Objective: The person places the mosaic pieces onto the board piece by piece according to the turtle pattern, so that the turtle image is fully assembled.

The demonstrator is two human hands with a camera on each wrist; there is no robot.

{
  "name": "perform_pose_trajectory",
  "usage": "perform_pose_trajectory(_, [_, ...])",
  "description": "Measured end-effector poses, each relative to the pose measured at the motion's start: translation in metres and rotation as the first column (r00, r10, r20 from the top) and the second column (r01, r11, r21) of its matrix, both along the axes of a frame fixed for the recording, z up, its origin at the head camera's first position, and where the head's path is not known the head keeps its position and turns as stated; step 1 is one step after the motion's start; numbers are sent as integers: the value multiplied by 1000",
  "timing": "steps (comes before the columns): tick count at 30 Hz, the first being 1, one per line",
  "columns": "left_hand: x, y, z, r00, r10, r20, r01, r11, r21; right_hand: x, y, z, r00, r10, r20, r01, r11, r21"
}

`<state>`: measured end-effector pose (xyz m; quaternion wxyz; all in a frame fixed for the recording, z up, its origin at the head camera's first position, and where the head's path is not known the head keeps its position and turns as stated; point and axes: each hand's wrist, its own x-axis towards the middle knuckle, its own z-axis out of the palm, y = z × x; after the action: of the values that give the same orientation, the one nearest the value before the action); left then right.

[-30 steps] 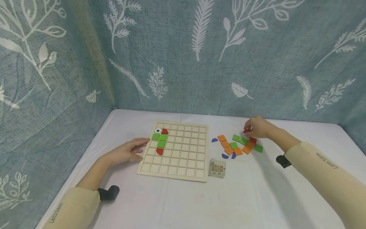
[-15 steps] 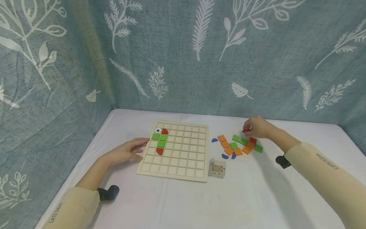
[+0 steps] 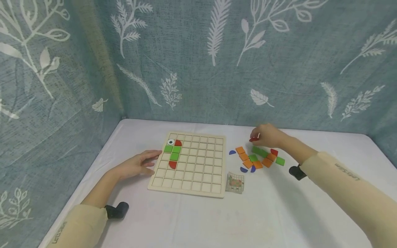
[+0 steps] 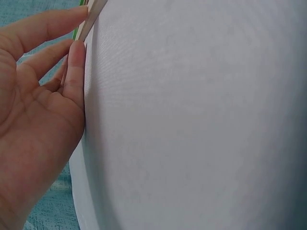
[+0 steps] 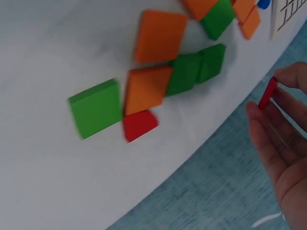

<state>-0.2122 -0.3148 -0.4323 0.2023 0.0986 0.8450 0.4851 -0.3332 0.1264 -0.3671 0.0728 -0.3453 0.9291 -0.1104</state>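
Note:
My right hand [image 3: 269,136] pinches a red tile [image 5: 268,93] between thumb and fingers, above the table behind the loose tiles. My left hand [image 3: 136,164] rests at the left edge of a wooden grid board [image 3: 198,168], its fingers fairly straight and touching the rim. On the board's upper left lie a white eye tile [image 3: 171,142], a red quarter-round tile [image 3: 178,143], several green squares [image 3: 174,156] and another red rounded tile [image 3: 172,164] below them. In the left wrist view only the edge of the board [image 4: 91,21] shows by the fingertips.
Loose orange squares [image 3: 243,157], green squares [image 3: 280,161], a red tile [image 3: 274,152] and blue half-round tiles [image 3: 244,169] lie right of the board. A small printed pattern card [image 3: 235,182] sits by its lower right. A patterned curtain [image 3: 192,69] hangs behind the table.
My right hand has moved left with the red tile, from behind the loose red tile toward the board. My left hand has stayed at the board's edge.

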Motion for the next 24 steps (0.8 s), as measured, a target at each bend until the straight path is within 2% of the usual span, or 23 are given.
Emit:
perform_pose_trajectory(9, [0, -1, -1, 1000, -5, 3, 5, 1000, 9, 3, -37, 5, 996, 78, -32, -78, 997, -20])
perform_pose_trajectory(16, [1, 0, -1, 1000, 13, 10, -13, 1000, -1, 4, -63, 7, 993, 120, 5, -120, 992, -29])
perform_pose_trajectory(24, [0, 0, 0, 1000, -2, -7, 2, 1000, -9, 11, -91, 8, 982, 188, -5, -188, 980, -60])
